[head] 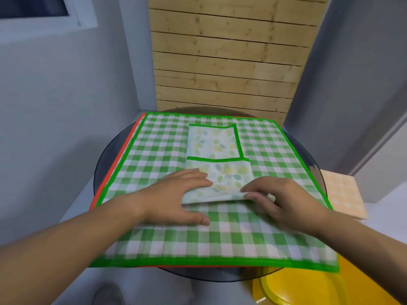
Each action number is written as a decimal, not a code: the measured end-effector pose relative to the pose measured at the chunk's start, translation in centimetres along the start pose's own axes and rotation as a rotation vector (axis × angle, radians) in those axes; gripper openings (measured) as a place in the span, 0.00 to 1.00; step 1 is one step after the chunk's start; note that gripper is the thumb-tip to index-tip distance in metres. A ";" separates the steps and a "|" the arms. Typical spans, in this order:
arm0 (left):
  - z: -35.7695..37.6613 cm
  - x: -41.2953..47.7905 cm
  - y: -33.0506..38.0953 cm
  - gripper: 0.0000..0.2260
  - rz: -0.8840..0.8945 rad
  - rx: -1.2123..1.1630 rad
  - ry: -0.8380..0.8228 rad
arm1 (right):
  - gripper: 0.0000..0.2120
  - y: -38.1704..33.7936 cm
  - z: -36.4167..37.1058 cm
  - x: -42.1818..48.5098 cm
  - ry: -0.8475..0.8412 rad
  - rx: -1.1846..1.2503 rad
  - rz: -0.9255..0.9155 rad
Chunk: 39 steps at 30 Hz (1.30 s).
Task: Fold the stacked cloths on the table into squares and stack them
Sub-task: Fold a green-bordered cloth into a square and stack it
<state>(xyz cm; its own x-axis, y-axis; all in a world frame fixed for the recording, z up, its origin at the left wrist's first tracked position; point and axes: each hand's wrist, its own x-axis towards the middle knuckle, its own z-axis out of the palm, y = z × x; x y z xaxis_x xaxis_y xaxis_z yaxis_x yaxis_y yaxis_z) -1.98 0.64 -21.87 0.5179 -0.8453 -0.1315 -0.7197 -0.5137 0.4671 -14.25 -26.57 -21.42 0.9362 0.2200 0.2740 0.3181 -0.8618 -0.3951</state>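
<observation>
While the left hand (176,194) lies flat with straight, spread fingers on the near left corner of the leaf cloth (217,146), the right hand (284,201) curls its fingers under the near right edge and pinches it, raising it a little. The leaf cloth sits in the middle of the checked cloth (154,150), already doubled into a narrow strip with one green-edged flap lying across it. My reading is that a further fold on this cloth is in hand, and the square is not yet made.

The next move probably calls for carrying the pinched edge away from the body to meet the far edge, corners matched, while the flat hand keeps the layers from sliding.

An orange-edged cloth (110,176) peeks out under the checked cloth on its left side, and both rest on a round dark table (209,274). Right of the checked cloth lies a pale orange folded cloth (343,194). Below its near right corner is a yellow tray-like thing (297,289); whether it holds anything cannot be told.
</observation>
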 end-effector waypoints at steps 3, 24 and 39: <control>-0.8 -0.2 -0.6 0.39 -0.025 -0.051 0.061 | 0.15 -0.3 -0.4 0.4 0.088 0.127 0.086; -2.5 5.0 1.2 0.05 -0.260 -0.582 0.472 | 0.16 1.2 -0.8 4.4 0.226 0.623 0.544; -1.6 4.0 1.9 0.15 -0.564 -0.708 0.350 | 0.27 0.8 0.7 3.1 0.075 0.129 0.619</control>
<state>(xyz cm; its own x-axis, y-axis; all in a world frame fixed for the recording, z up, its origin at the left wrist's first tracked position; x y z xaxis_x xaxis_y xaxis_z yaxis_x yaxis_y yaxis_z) -0.47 -3.49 -20.12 0.8925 -0.3514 -0.2827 0.0619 -0.5255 0.8485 -11.04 -26.24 -21.50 0.9411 -0.3376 0.0202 -0.2584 -0.7563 -0.6010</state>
